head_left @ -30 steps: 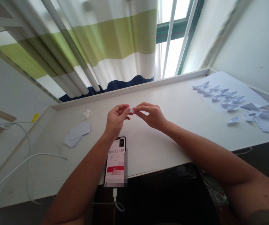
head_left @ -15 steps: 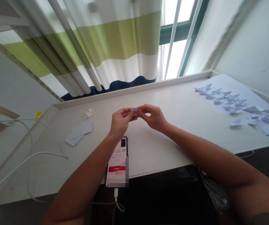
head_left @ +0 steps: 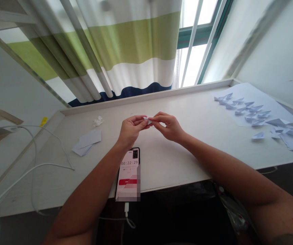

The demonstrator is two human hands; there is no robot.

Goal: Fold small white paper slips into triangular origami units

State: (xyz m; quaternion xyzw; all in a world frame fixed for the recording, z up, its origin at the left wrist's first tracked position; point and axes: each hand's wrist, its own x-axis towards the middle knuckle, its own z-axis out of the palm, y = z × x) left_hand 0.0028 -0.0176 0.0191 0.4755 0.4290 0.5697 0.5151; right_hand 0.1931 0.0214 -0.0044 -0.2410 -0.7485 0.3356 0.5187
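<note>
A small folded piece of white paper is pinched between both hands above the middle of the table. My left hand grips it from the left, its thumb lying along the lower side. From the right, my right hand presses the paper between thumb and index finger. Fingers cover most of the paper, so its exact shape is hidden. Several folded paper boats stand at the right, some of them on a large white sheet.
Flat paper slips and a crumpled white scrap lie at the left. A phone showing a timer rests at the front edge, a cable plug below it. White cables cross the left side. A curtain hangs behind.
The fingers have shifted slightly on the folded paper, and more of its right part shows. The whole view has moved a little; the boats and slips lie as before.
</note>
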